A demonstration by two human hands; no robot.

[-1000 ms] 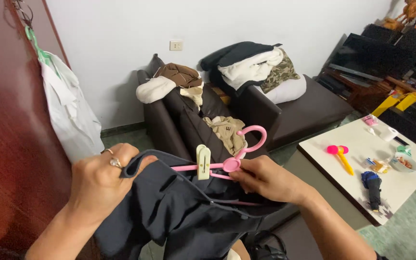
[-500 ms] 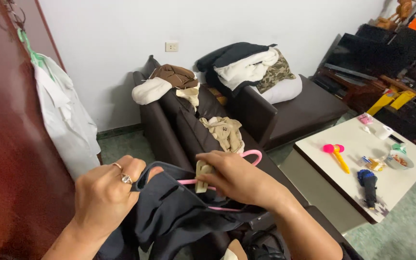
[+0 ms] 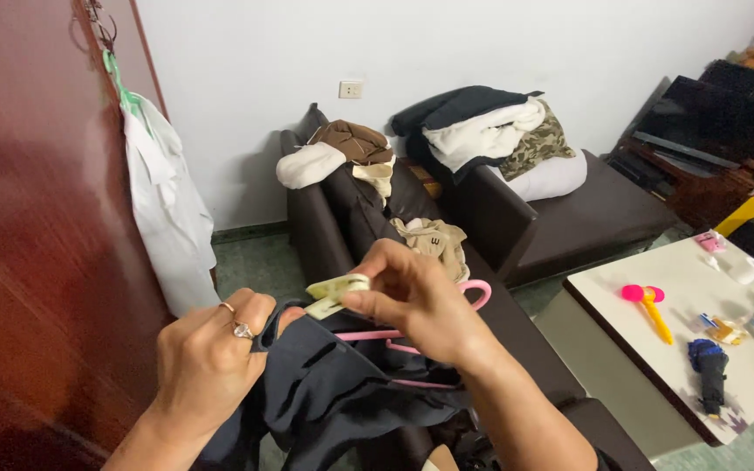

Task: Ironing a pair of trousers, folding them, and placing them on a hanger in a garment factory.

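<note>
Head view: the left hand (image 3: 207,366) is clenched on a bunched edge of the dark garment (image 3: 342,406), near and low centre, while the right hand (image 3: 416,301) pinches a pale clip (image 3: 335,295) over the pink hanger (image 3: 434,336). Risk, as judged: the clip bites little fabric, so the garment may slip off the hanger.

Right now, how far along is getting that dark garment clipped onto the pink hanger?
Partly done. The dark garment already lies over the pink hanger. In hand: the right hand pinches a pale clip at the fabric's top edge, while the left hand bunches the cloth. Left: whether the clip has closed on the fabric can't be told, and the hanger isn't hung up.
</note>
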